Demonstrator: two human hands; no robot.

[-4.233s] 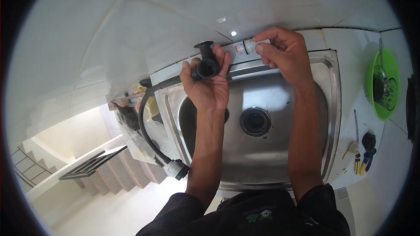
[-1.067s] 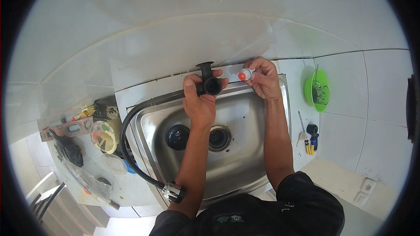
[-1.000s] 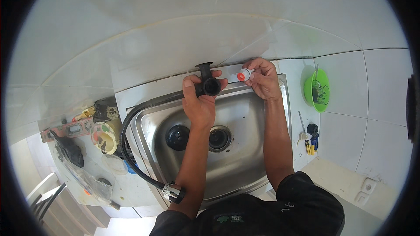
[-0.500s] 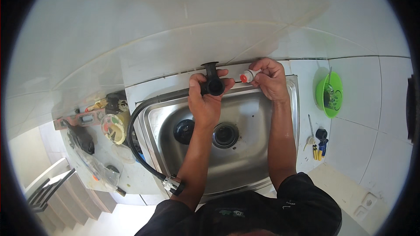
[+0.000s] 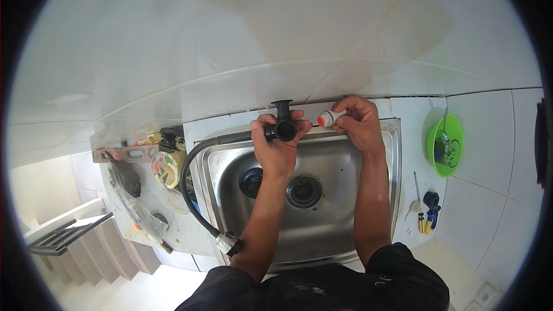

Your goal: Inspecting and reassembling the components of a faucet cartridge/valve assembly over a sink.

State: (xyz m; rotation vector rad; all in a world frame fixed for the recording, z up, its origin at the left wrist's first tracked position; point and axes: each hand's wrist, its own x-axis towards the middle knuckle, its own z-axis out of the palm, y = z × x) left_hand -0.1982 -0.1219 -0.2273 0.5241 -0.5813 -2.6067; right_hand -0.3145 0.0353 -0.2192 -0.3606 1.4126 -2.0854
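Above the far side of the steel sink, my left hand is closed around a black faucet body with a flared stub and a round opening. From it a black flexible hose curves left and down to a silver-and-black end piece beside my left forearm. My right hand pinches a small white cylindrical part with a red end. That red end points toward the faucet body, with a gap between them. Beneath my hands lie the sink drain and a black round piece.
On the right counter stand a green bowl, a screwdriver and yellow-and-blue pliers. The left counter holds a red spirit level, a tub and a plastic bag. A tiled wall rises behind the sink.
The whole scene sits lower and slightly farther right in the picture. Both hands keep their holds, and the gap between the white part and the faucet body looks about the same.
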